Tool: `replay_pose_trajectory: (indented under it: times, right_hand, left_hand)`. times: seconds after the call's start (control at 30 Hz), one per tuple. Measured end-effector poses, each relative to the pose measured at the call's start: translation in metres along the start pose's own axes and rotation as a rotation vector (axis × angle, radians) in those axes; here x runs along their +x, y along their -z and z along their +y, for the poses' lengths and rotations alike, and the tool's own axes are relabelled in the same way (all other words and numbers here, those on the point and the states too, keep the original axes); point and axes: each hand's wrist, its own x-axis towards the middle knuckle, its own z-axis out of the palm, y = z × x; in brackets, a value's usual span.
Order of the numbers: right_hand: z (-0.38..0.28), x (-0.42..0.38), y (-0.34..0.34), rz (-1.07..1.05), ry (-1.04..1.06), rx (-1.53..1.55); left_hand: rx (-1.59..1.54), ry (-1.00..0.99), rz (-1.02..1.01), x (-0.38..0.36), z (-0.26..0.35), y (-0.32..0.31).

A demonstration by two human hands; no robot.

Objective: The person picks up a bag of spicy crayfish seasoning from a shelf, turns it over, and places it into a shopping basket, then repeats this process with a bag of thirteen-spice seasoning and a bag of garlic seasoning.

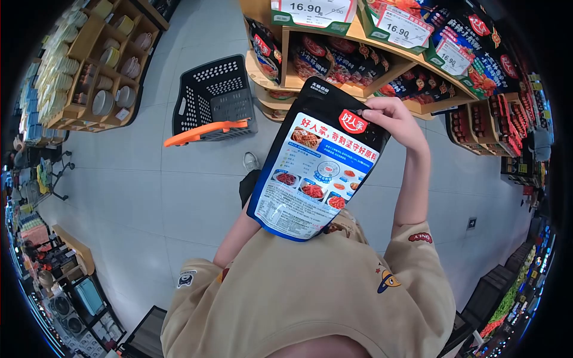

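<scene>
A large black and blue seasoning pouch (325,161) is held up in front of my chest, its printed back turned toward me. My right hand (397,119) pinches the pouch's upper right corner between thumb and fingers. On the other side, my left forearm (237,238) runs up behind the pouch's lower left edge. The pouch covers my left hand, so its fingers do not show. More pouches (352,59) of a similar look stand in the wooden shelf just beyond.
A dark shopping basket (206,98) with an orange handle (206,132) stands on the tiled floor ahead left. Price signs (313,11) top the wooden shelf. Bowls fill a wooden rack (89,65) at the far left. Red goods line a shelf (489,128) at right.
</scene>
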Motion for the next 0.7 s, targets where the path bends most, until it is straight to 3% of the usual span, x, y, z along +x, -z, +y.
replay_pose_trajectory:
  times: [0.1,0.2,0.23,0.3,0.37,0.4,0.47,0.6,0.7]
  right_hand:
    - [-0.015,0.015,-0.015,0.04,0.09,0.097]
    - [-0.046,0.024,-0.041,0.024,0.351,-0.013]
    - [-0.059,0.029,-0.05,-0.067,0.459,-0.075]
    - [-0.072,0.044,-0.072,-0.194,0.533,-0.093]
    - [-0.076,0.068,-0.091,-0.195,0.498,-0.112]
    - [-0.077,0.083,-0.099,-0.172,0.472,-0.139]
    - [-0.077,0.116,-0.115,-0.12,0.402,-0.201]
    - [-0.067,0.183,-0.138,0.043,0.199,-0.388]
    - [-0.045,0.229,-0.158,0.111,0.121,-0.431]
  left_hand:
    - [0.01,0.0,0.041,-0.003,0.019,0.014]
    - [0.184,-0.084,0.191,-0.014,0.059,0.04]
    - [0.279,-0.2,0.24,-0.016,0.073,0.053]
    - [0.469,-0.632,0.35,-0.021,0.098,0.085]
    - [0.656,-0.979,0.657,-0.04,0.122,0.104]
    - [0.637,-0.981,0.677,-0.05,0.137,0.115]
    - [0.928,-1.136,0.91,-0.072,0.162,0.137]
    - [1.198,-1.162,1.138,-0.093,0.211,0.174]
    - [1.395,-1.022,1.2,-0.092,0.241,0.202]
